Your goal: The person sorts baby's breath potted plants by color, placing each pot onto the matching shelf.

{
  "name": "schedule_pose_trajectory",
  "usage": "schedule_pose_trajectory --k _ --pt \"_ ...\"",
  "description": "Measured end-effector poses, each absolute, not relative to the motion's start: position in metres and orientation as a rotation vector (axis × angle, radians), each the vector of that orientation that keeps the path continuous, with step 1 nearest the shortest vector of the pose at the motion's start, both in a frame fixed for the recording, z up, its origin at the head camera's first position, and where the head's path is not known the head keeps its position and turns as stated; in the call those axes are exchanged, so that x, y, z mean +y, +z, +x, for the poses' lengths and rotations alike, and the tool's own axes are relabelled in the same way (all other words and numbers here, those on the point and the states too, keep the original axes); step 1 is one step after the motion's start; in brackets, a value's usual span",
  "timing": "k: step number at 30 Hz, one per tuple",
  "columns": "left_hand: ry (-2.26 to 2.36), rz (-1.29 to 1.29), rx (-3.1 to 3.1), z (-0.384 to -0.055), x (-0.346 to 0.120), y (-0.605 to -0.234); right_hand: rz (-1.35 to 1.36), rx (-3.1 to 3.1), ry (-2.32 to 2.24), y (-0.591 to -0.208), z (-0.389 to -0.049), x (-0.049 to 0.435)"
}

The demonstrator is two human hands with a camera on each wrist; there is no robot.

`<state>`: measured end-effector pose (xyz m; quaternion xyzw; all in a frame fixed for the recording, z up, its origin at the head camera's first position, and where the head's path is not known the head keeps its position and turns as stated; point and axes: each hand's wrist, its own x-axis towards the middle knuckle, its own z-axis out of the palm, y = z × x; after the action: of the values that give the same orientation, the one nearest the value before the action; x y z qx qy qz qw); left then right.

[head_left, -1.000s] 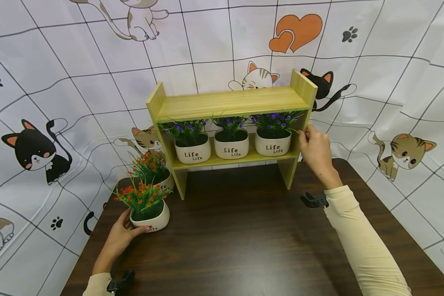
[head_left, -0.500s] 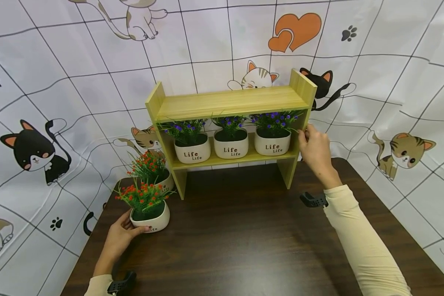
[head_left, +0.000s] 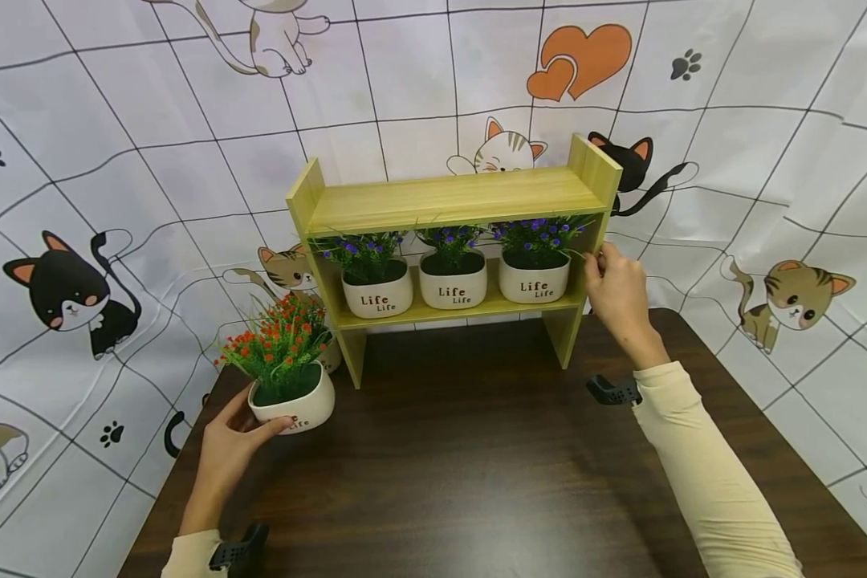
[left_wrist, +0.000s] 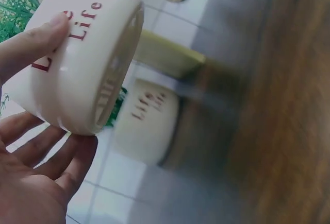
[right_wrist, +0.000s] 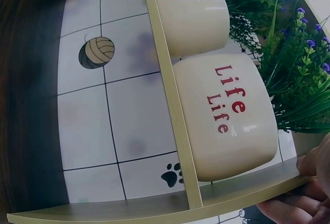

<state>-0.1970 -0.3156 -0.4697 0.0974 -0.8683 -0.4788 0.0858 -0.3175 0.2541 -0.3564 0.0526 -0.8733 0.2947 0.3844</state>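
Rising in the left hand (head_left: 225, 449) — red-flowered pot (head_left: 305, 405).

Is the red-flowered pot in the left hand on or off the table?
Off: the left hand grips the red-flowered pot, and the left-wrist view shows its underside clear of the table.

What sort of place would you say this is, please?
Probably a tabletop display corner, perhaps staged: a dark wood-grain table, a small shelf holding three purple-flowered pots, and a cartoon-cat wall covering behind.
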Motion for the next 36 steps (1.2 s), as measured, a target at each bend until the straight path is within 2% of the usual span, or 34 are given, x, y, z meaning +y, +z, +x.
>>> schedule_pose_trajectory --k 15,36 --pt "-1.547 0.07 -2.396 -0.191 -0.281 -0.414 0.15 -2.22 0.757 -0.355 -0.316 0.255" --pt "-1.617 -0.003 -2.292 -0.2 -0.242 -0.358 0.158 -2.209 0.754 -0.355 -0.317 0.255"
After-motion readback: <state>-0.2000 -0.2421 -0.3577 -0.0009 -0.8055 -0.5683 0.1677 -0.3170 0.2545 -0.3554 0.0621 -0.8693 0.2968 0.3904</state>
